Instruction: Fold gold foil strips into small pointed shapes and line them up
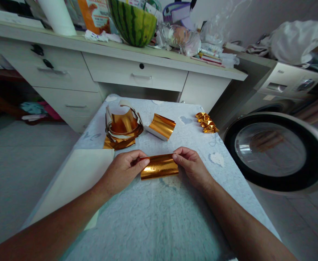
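Observation:
Between my hands is a sheet of gold foil paper (160,168), its shiny side facing me and its lower edge curling. My left hand (127,166) pinches its upper left corner with thumb and fingers. At the upper right corner, my right hand (191,165) grips it the same way. Just beyond lies another curved stack of gold foil paper (162,125) with a pale underside. Left of that sits a loose coil of gold foil strips (124,125). Several folded gold foil pieces (207,122) stand in a row near the table's right edge.
A cloth-covered table (159,217) lies under my hands, with pale paper sheets (74,177) on its left. Behind is a white drawer desk (137,74) holding a cut watermelon (134,23) and bags. The open washing machine door (274,150) stands close on the right.

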`<state>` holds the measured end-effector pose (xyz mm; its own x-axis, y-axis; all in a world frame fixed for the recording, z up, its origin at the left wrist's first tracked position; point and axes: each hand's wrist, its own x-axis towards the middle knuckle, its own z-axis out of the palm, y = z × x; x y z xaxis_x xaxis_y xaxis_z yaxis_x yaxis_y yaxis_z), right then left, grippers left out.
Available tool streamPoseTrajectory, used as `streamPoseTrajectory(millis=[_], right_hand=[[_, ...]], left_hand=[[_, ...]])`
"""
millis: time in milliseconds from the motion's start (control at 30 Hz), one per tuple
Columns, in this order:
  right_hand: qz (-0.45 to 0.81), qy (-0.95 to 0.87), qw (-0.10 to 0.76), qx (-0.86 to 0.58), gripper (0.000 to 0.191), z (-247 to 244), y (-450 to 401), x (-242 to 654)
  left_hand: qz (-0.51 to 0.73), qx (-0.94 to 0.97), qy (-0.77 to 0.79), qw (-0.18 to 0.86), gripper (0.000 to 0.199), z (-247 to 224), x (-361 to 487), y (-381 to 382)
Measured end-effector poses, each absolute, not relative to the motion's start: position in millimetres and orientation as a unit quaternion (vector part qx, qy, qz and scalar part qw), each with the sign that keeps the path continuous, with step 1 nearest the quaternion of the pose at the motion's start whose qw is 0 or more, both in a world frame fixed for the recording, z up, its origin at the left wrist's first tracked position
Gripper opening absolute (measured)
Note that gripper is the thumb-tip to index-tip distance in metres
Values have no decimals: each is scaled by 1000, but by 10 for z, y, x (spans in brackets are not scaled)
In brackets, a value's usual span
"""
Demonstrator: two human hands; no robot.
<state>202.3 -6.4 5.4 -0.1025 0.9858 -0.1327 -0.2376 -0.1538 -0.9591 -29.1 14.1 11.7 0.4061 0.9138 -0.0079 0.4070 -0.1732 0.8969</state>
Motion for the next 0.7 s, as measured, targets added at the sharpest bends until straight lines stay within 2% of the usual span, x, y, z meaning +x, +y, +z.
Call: streamPoseTrajectory(millis=[700], right_hand=[[607, -429, 493, -452, 26, 75, -80, 2027]], left_hand=[[279, 713, 467, 442, 28, 185, -266, 128]])
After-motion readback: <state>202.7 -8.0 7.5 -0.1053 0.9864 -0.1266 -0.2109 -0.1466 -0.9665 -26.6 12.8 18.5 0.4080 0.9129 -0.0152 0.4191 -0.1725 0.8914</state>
